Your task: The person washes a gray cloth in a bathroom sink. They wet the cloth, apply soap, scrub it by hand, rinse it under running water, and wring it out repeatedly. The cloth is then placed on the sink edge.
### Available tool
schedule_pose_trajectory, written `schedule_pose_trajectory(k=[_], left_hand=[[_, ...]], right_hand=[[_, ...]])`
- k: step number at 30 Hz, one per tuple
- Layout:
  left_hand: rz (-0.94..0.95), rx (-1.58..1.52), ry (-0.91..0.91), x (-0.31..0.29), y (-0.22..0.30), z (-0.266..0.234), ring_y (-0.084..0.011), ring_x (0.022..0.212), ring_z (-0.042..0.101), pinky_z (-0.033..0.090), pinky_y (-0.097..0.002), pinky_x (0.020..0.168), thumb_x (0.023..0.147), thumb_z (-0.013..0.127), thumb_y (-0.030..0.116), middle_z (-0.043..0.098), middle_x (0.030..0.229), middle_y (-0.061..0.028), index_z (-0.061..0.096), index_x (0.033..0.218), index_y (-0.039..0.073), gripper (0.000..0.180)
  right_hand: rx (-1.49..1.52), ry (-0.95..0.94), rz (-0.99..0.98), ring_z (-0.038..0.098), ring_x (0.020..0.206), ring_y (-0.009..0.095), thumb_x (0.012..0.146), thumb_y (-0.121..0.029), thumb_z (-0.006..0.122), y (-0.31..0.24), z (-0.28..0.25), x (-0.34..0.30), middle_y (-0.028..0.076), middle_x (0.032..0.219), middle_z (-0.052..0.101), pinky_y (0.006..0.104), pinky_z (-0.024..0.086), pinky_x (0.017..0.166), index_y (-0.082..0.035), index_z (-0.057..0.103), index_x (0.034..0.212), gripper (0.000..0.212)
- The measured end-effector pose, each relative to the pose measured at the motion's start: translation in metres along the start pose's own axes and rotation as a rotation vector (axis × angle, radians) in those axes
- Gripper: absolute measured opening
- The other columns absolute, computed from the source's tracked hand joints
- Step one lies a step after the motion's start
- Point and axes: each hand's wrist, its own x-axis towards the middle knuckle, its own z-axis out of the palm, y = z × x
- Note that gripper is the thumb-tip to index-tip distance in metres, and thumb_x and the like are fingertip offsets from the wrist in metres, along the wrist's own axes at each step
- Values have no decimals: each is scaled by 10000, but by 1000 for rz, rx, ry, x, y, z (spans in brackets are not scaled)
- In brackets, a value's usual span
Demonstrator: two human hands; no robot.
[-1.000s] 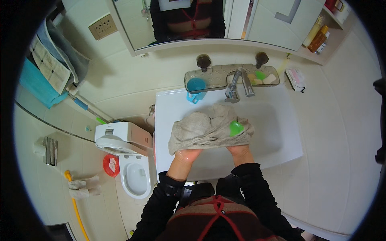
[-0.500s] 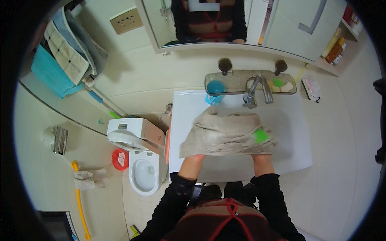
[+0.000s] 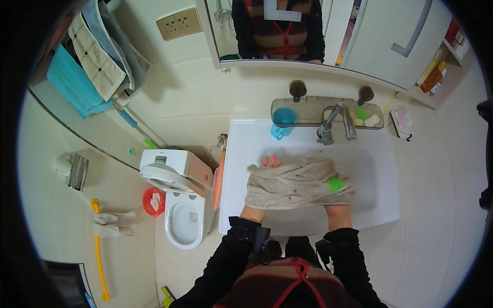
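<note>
One bare left hand (image 3: 254, 212) and one right hand (image 3: 338, 211) lie beneath one grey-beige oblong cloth (image 3: 287, 187), long axis left-to-right over one white rectangular sink (image 3: 379, 200), one bright green piece (image 3: 336, 184) nearer the right, three left fingers (image 3: 272, 159) slightly spread past its far edge, right ones hidden, their state untellable, one chrome tap (image 3: 325, 133) beyond.

Left hand (image 3: 272, 161), right hand (image 3: 337, 211) under 1 grey cloth (image 3: 290, 186) | green piece (image 3: 336, 184) on cloth's right end | white sink (image 3: 240, 169) below | blue cup (image 3: 284, 115) left of faucet (image 3: 324, 134)
</note>
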Motion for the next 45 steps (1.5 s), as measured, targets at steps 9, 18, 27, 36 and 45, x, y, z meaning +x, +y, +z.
schedule_pose_trajectory(k=[9,18,27,36,45], left_hand=[[-66,-204,-55,-1,-4,10,-288,1350,244,192,-445,1117,965,286,465,265,1457,-168,242,1423,58,614],[-131,273,248,-7,-69,28,-160,1087,501,390,-290,969,969,440,379,531,1238,-52,422,1316,57,474],[-226,433,289,-27,-73,58,-178,1179,429,340,-296,1002,964,386,475,428,1343,-25,340,1401,113,569],[-364,45,205,-27,-63,19,-211,956,575,479,-342,854,944,444,436,581,1106,-49,517,1200,122,412],[-330,0,183,-34,-61,-6,-211,1071,518,454,-340,901,989,356,349,515,1219,-95,451,1272,90,396]], right_hand=[[101,-77,139,409,1215,306,936,-441,378,1,-31,9,124,1319,449,463,311,1044,-67,434,1289,517],[-1194,-263,-345,288,1326,241,973,-382,375,96,-10,26,106,1435,323,357,218,1095,-19,295,1402,567],[-1206,-226,-64,208,1362,266,960,-434,391,82,-26,58,153,1468,234,346,170,1105,5,235,1419,654],[-1674,-184,-359,297,1296,348,941,-387,429,91,-28,42,210,1372,339,407,185,1106,-17,291,1377,589],[-1791,-158,-407,359,1240,362,944,-346,429,100,-17,25,221,1257,445,434,186,1098,-25,403,1299,479]])
